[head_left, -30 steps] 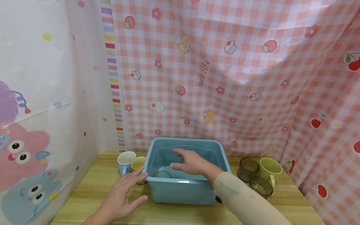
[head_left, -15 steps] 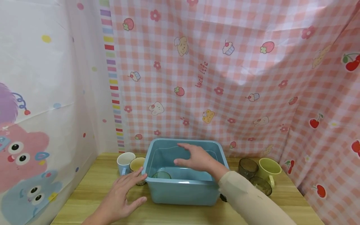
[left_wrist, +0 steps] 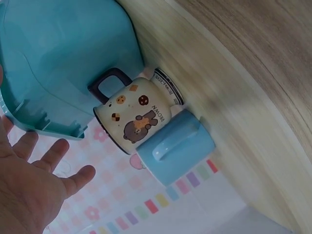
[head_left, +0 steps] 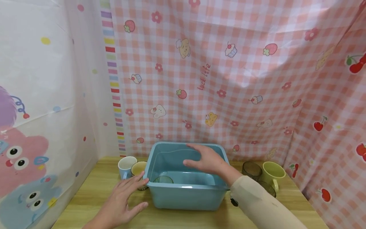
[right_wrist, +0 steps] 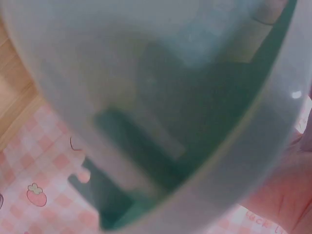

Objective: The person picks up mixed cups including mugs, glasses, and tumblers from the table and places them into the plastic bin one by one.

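Note:
A blue plastic bin (head_left: 188,198) stands at the back of the table, with a clear greenish glass (head_left: 164,180) inside its left front corner. My left hand (head_left: 121,197) is spread beside the bin, its straight fingertips right at the left front rim. Over the bin's right half hovers my right hand (head_left: 210,161), thumb and fingers apart, holding nothing. In the left wrist view, a cream mug (left_wrist: 131,114) with a bear print and dark handle stands against the bin, beside a light blue mug (left_wrist: 178,148). The bin's wall and rim (right_wrist: 234,165) fill the right wrist view.
Right of the bin are a dark brown glass (head_left: 251,170), a yellow-green mug (head_left: 274,173) and a smoky glass cup (head_left: 268,189) partly hidden by the right sleeve (head_left: 254,200). A pink checked cloth (head_left: 206,79) hangs right behind the bin.
My right hand has drifted right and slightly toward the back over the bin, its sleeve covering more of the smoky glass cup. The left hand has stayed at the rim.

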Tool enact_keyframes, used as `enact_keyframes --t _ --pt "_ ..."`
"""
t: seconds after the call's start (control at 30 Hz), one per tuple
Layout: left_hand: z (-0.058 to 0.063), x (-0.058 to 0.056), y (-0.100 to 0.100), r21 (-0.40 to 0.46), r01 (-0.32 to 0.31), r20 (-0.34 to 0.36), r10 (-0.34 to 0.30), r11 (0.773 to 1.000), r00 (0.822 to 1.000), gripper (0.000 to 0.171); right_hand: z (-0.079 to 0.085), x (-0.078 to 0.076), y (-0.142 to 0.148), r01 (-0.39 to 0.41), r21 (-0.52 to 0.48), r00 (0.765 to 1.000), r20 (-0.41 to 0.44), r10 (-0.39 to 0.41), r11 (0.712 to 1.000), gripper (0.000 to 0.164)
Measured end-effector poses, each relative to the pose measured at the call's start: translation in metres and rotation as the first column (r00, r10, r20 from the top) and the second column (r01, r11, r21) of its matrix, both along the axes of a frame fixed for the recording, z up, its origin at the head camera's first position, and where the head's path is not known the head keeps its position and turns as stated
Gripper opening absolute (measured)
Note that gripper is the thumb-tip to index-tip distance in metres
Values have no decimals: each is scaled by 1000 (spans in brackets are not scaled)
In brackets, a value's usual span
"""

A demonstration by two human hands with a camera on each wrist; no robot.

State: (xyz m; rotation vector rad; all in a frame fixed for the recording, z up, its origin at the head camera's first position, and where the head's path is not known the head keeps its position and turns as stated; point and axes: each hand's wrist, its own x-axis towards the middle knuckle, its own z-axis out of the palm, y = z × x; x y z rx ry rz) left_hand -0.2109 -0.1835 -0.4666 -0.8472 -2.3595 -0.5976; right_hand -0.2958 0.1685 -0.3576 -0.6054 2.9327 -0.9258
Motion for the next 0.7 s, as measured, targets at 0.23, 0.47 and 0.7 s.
enact_keyframes --t 0.23,0.47,0.7 --pt "0 0 -2 -7 5 -22 -6 1000 1000 76 3 5 15 -6 -4 999 -45 6 1000 81" --pt "-2 -3 -4 -31 15 -102 -18 999 995 77 8 11 37 41 4 996 -84 -40 999 82" --pt "-2 -4 -4 -39 7 -89 -10 999 996 81 13 11 56 66 3 990 -124 -65 998 82"
